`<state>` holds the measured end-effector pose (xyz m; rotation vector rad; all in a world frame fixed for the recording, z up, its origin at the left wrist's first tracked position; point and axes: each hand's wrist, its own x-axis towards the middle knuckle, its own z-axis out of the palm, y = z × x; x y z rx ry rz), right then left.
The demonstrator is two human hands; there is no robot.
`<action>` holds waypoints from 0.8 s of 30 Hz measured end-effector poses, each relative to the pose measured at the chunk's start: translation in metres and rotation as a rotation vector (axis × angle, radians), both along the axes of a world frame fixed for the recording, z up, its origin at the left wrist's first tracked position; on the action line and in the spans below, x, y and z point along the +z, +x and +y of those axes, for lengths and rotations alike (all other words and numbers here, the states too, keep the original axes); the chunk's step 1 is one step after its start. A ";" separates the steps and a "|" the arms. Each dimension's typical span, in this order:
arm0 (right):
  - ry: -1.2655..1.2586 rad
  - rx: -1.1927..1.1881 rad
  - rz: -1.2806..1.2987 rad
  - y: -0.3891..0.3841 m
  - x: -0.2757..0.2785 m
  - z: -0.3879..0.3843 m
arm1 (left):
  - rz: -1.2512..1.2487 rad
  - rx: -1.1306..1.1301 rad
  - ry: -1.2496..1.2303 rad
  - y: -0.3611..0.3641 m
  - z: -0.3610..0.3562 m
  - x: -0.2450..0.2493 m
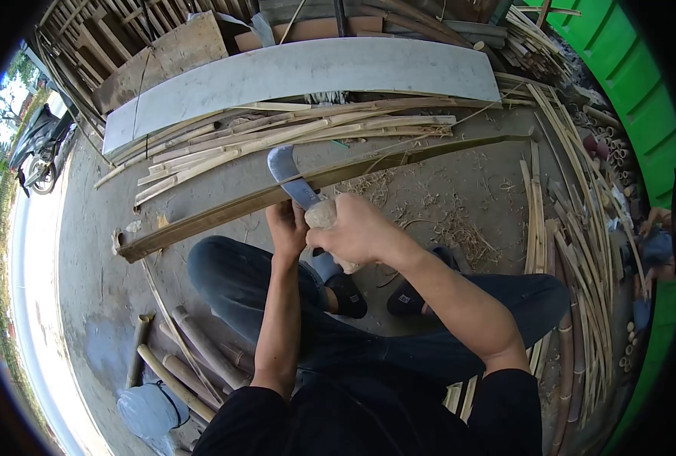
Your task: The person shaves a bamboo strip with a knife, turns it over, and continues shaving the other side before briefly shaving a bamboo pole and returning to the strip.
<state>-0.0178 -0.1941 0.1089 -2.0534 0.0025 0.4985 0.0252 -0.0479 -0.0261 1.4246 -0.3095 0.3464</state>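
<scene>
A long split bamboo piece [224, 211] lies slantwise across the front of my knees. My right hand [355, 232] is wrapped round the pale, wrapped handle of a machete [282, 165], whose broad curved blade points up and left and crosses the bamboo. Just below the bamboo, my left hand [286, 226] is closed at its edge, beside the blade; its fingertips are partly hidden. Thin curly shavings [460, 232] lie on the ground to the right of my hands.
Bamboo strips [277, 137] lie ahead, before a pale board [307, 70]. More strips [593, 266] line the right side, near another person [655, 247]. Bamboo poles [201, 342] and a blue-grey container [149, 410] are at lower left. A motorbike [44, 152] stands far left.
</scene>
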 end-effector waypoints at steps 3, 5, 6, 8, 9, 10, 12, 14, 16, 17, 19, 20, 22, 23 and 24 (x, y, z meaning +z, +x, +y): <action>-0.046 0.008 0.058 -0.008 -0.022 -0.053 | 0.052 -0.214 0.132 -0.011 -0.032 -0.022; -0.141 -0.031 0.023 -0.014 -0.022 -0.053 | 0.086 -0.247 0.143 -0.017 -0.064 -0.038; -0.229 -0.093 -0.015 -0.021 -0.021 -0.056 | 0.118 -0.233 -0.005 -0.017 -0.080 -0.039; -0.064 -0.092 0.043 -0.027 -0.015 -0.040 | 0.464 -0.203 -0.190 -0.013 -0.101 -0.015; -0.113 -0.051 0.002 -0.032 -0.014 -0.024 | 0.366 -0.251 -0.100 -0.007 -0.112 -0.022; -0.103 -0.028 -0.158 -0.042 -0.007 -0.005 | 0.269 -0.287 -0.012 0.002 -0.122 -0.032; -0.152 0.019 -0.065 -0.038 0.004 0.007 | 0.239 -0.306 -0.049 0.013 -0.133 -0.037; -0.035 -0.058 -0.067 -0.020 -0.015 -0.028 | 0.185 -0.339 -0.082 0.030 -0.140 -0.043; -0.184 -0.279 0.016 0.006 -0.022 -0.082 | -0.011 -0.281 -0.015 0.042 -0.142 -0.054; -0.167 -0.296 0.039 0.012 -0.036 -0.106 | 0.076 -0.322 0.031 0.045 -0.147 -0.042; -0.111 -0.202 0.041 0.014 -0.041 -0.101 | 0.079 -0.364 -0.004 0.057 -0.177 -0.059; -0.227 -0.154 -0.293 0.002 -0.055 -0.056 | 0.122 -0.403 -0.106 0.056 -0.198 -0.066; -0.079 0.118 -0.162 -0.011 -0.002 0.031 | 0.017 -0.427 -0.005 0.055 -0.211 -0.056; 0.098 0.295 0.095 -0.007 0.033 0.052 | 0.081 -0.418 -0.048 0.057 -0.216 -0.057; 0.125 0.288 0.028 -0.009 0.040 0.083 | 0.135 -0.403 -0.094 0.061 -0.221 -0.055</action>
